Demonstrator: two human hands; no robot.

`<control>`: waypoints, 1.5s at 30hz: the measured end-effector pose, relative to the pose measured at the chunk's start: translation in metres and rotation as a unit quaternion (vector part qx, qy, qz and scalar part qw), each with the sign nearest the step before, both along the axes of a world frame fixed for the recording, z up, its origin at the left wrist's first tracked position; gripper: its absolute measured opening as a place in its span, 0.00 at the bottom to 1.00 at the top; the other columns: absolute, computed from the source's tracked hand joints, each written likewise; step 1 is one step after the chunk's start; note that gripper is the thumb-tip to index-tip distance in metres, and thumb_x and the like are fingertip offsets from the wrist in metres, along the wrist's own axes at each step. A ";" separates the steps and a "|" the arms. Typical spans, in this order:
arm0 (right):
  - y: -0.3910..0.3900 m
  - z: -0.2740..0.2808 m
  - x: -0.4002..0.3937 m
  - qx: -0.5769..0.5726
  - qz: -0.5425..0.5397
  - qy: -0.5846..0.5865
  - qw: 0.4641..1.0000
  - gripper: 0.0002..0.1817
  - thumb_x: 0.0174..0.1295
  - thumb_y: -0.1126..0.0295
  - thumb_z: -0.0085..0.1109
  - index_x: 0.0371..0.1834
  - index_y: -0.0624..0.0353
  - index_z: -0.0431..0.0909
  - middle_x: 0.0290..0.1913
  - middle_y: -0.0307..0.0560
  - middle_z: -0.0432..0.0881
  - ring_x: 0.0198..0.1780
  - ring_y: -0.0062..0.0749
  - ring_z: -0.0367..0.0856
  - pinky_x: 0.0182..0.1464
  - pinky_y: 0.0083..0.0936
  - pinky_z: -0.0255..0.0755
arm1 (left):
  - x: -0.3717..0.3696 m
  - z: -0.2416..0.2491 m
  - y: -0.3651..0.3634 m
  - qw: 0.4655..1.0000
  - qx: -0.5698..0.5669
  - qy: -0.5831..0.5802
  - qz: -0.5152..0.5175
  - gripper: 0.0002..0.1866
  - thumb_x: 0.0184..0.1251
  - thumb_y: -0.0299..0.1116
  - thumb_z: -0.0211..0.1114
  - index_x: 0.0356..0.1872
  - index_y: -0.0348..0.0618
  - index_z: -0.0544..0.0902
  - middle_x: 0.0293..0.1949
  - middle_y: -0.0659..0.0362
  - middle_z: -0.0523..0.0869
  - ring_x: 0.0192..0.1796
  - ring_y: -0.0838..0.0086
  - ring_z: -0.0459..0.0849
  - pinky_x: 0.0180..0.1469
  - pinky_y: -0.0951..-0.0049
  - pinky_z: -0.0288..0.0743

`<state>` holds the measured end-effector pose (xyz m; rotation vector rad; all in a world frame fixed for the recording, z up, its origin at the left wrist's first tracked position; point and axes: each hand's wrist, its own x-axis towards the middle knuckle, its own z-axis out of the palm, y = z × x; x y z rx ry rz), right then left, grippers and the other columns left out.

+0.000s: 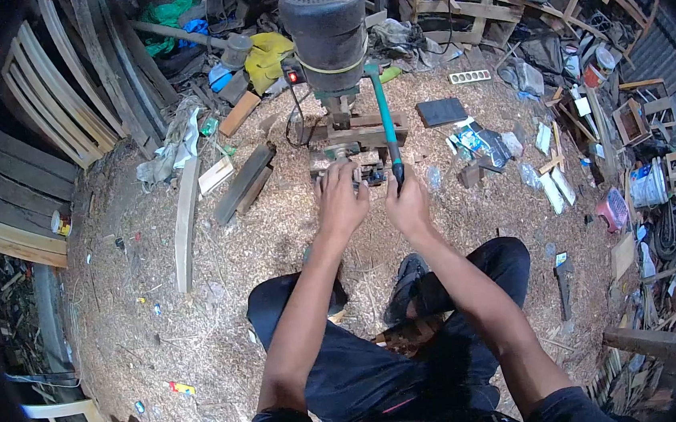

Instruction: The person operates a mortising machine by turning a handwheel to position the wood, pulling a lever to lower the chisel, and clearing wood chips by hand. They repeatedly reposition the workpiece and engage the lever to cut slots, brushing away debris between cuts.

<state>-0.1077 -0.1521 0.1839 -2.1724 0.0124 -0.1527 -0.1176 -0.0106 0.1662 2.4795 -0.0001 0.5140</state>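
An upright drill press (326, 39) with a dark motor housing stands straight ahead of me, its lower part close to the ground. My right hand (410, 206) is wrapped round the black grip of the machine's long green lever (386, 118), which points down toward me. To its left, my left hand (341, 201) lies over a piece of wood (321, 163) at the machine's base, fingers bent across it. Metal clamp parts (373, 172) sit just right of those fingers. The hand and the machine head partly hide the wood and the bit.
Wood shavings (268, 241) cover the ground. Left of the machine lie a long plank (188, 224) and dark beams (244, 184). To the right are a black flat block (441, 112), a power strip (469, 76) and a hammer (564, 292). Curved slatted wooden panels (54, 91) lean at the left.
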 end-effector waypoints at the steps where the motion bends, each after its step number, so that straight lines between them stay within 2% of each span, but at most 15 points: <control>1: 0.001 -0.015 0.001 0.006 0.005 -0.009 1.000 0.13 0.66 0.73 0.52 0.50 0.69 0.72 0.31 0.71 0.81 0.37 0.69 0.81 0.38 0.55 0.73 | 0.000 -0.002 -0.001 1.000 -0.006 0.015 -0.002 0.22 0.59 0.30 0.66 0.56 0.40 0.77 0.57 0.47 0.77 0.63 0.51 0.73 0.67 0.53 0.63; 3: 0.004 -0.041 0.000 0.025 -0.005 -0.022 0.999 0.16 0.66 0.73 0.52 0.56 0.67 0.71 0.36 0.71 0.82 0.39 0.70 0.81 0.40 0.55 0.74 | 0.002 -0.007 -0.001 0.999 -0.022 0.047 -0.005 0.23 0.59 0.32 0.66 0.57 0.41 0.77 0.59 0.48 0.76 0.65 0.53 0.72 0.69 0.51 0.60; 4: 0.005 -0.050 -0.001 0.022 -0.017 -0.035 0.999 0.17 0.67 0.73 0.51 0.57 0.66 0.71 0.37 0.71 0.82 0.39 0.70 0.81 0.41 0.55 0.74 | 0.002 -0.009 -0.001 1.000 -0.022 0.019 -0.010 0.22 0.60 0.30 0.66 0.56 0.39 0.77 0.57 0.47 0.77 0.62 0.49 0.74 0.66 0.54 0.65; 8: 0.003 -0.080 0.002 0.014 -0.016 -0.017 1.000 0.19 0.67 0.72 0.50 0.60 0.66 0.70 0.41 0.72 0.81 0.42 0.70 0.80 0.44 0.54 0.74 | 0.001 -0.011 -0.002 0.999 -0.017 0.036 -0.010 0.21 0.60 0.29 0.65 0.56 0.39 0.77 0.56 0.47 0.78 0.61 0.49 0.75 0.65 0.54 0.65; 11: 0.005 -0.089 0.003 0.025 -0.025 -0.086 0.996 0.18 0.67 0.73 0.50 0.59 0.66 0.71 0.41 0.72 0.81 0.42 0.70 0.80 0.44 0.55 0.73 | 0.003 -0.017 -0.005 0.999 -0.014 0.028 -0.014 0.20 0.60 0.28 0.64 0.55 0.39 0.77 0.56 0.46 0.78 0.61 0.48 0.75 0.65 0.55 0.66; 15: 0.005 -0.069 0.004 0.001 -0.007 -0.070 0.998 0.18 0.66 0.74 0.52 0.58 0.68 0.71 0.39 0.71 0.80 0.42 0.69 0.80 0.44 0.55 0.72 | 0.012 0.006 -0.006 1.000 -0.017 0.015 -0.012 0.18 0.61 0.27 0.63 0.54 0.38 0.78 0.55 0.46 0.78 0.61 0.49 0.76 0.65 0.55 0.66; 18: -0.002 -0.034 0.004 0.003 0.024 -0.060 0.998 0.17 0.65 0.75 0.54 0.57 0.70 0.71 0.38 0.69 0.80 0.41 0.66 0.80 0.45 0.53 0.73 | 0.018 0.025 0.007 0.999 -0.049 0.005 0.010 0.18 0.61 0.26 0.62 0.54 0.38 0.79 0.54 0.47 0.79 0.60 0.52 0.76 0.65 0.55 0.67; 21: -0.003 0.025 0.019 0.002 0.015 -0.245 0.969 0.16 0.68 0.72 0.52 0.55 0.70 0.72 0.37 0.68 0.80 0.40 0.64 0.81 0.44 0.51 0.73 | 0.019 0.038 0.026 0.995 -0.089 -0.037 0.037 0.16 0.62 0.24 0.61 0.52 0.37 0.79 0.52 0.46 0.80 0.58 0.51 0.78 0.62 0.57 0.70; 23: -0.004 0.081 0.047 -0.056 0.008 -0.341 0.939 0.14 0.70 0.68 0.52 0.47 0.71 0.77 0.34 0.64 0.80 0.39 0.61 0.81 0.46 0.48 0.74 | 0.018 0.041 0.036 0.992 -0.101 -0.055 0.057 0.15 0.62 0.23 0.61 0.51 0.36 0.79 0.52 0.46 0.80 0.57 0.50 0.79 0.62 0.57 0.70; 27: 0.008 0.195 0.085 0.142 0.056 -0.207 0.966 0.20 0.70 0.59 0.56 0.36 0.69 0.82 0.36 0.61 0.84 0.39 0.56 0.84 0.48 0.40 0.77 | 0.019 0.040 0.055 0.990 -0.095 -0.089 0.056 0.16 0.61 0.24 0.63 0.51 0.36 0.79 0.51 0.45 0.81 0.57 0.49 0.79 0.63 0.57 0.70; 30: 0.021 0.199 0.142 0.223 0.083 -0.401 0.884 0.13 0.75 0.62 0.48 0.42 0.61 0.75 0.25 0.41 0.74 0.26 0.29 0.72 0.30 0.28 0.65 | 0.033 0.061 0.060 0.982 -0.110 -0.138 0.071 0.15 0.65 0.28 0.63 0.51 0.35 0.79 0.50 0.45 0.82 0.56 0.50 0.80 0.62 0.57 0.70; 33: 0.025 0.211 0.176 0.167 0.080 -0.486 0.854 0.14 0.78 0.63 0.45 0.57 0.61 0.69 0.31 0.49 0.77 0.30 0.38 0.78 0.34 0.33 0.70 | 0.064 0.098 0.061 0.967 -0.137 -0.205 0.067 0.17 0.70 0.34 0.61 0.54 0.35 0.77 0.51 0.45 0.81 0.57 0.51 0.79 0.63 0.58 0.69; 34: 0.026 0.214 0.197 0.154 0.079 -0.516 0.839 0.17 0.77 0.64 0.44 0.62 0.62 0.67 0.36 0.59 0.81 0.37 0.52 0.82 0.38 0.40 0.72 | 0.081 0.113 0.063 0.957 -0.146 -0.246 0.045 0.18 0.70 0.36 0.60 0.55 0.35 0.76 0.53 0.44 0.80 0.58 0.52 0.78 0.63 0.59 0.69; 38: 0.030 0.246 0.258 0.076 0.046 -0.508 0.857 0.24 0.75 0.63 0.48 0.68 0.65 0.61 0.38 0.73 0.81 0.41 0.68 0.81 0.39 0.50 0.73 | 0.148 0.172 0.059 0.922 -0.106 -0.372 0.032 0.23 0.71 0.42 0.61 0.58 0.35 0.74 0.58 0.40 0.75 0.63 0.48 0.74 0.67 0.57 0.64; 45: 0.041 0.251 0.344 -0.039 0.016 -0.441 0.896 0.31 0.72 0.67 0.50 0.74 0.67 0.54 0.31 0.76 0.79 0.37 0.70 0.81 0.36 0.53 0.72 | 0.226 0.203 0.058 0.892 -0.099 -0.442 -0.005 0.24 0.74 0.47 0.55 0.57 0.36 0.75 0.60 0.43 0.75 0.66 0.50 0.70 0.70 0.59 0.61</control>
